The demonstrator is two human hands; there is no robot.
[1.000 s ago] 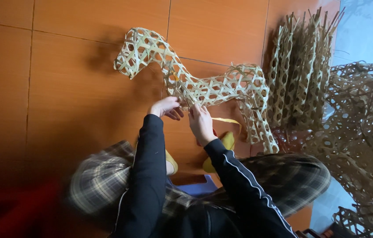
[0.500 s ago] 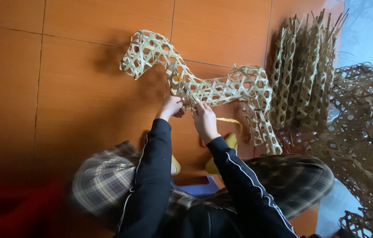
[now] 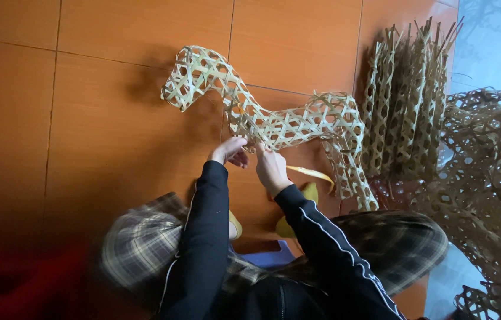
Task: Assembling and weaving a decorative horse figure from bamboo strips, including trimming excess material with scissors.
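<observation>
1. Fingers [image 3: 240,155] of left hand [image 3: 231,151] bent and pinched together on the bottom of the woven bamboo animal frame [image 3: 274,121].
2. Fingers of right hand [image 3: 270,167] curled, tips touching the same spot on the frame; cannot tell if clamped on a strip or just pressing.
3. Both hands close together, almost touching, under the middle of the frame.
4. Frame lying on the orange tile floor [image 3: 96,118], head end toward the far middle of the floor, leg end toward the right edge.
5. Loose yellow bamboo strip [image 3: 312,173] curling out just beside the right hand.
6. Stack of woven bamboo pieces [image 3: 407,101] standing near the far right corner of the floor, touching the leg end of the frame.
7. Heap of loose open weave [image 3: 490,189] past the right edge.
8. Black sleeves [image 3: 203,237] and plaid trousers [image 3: 144,243] at the near edge.
</observation>
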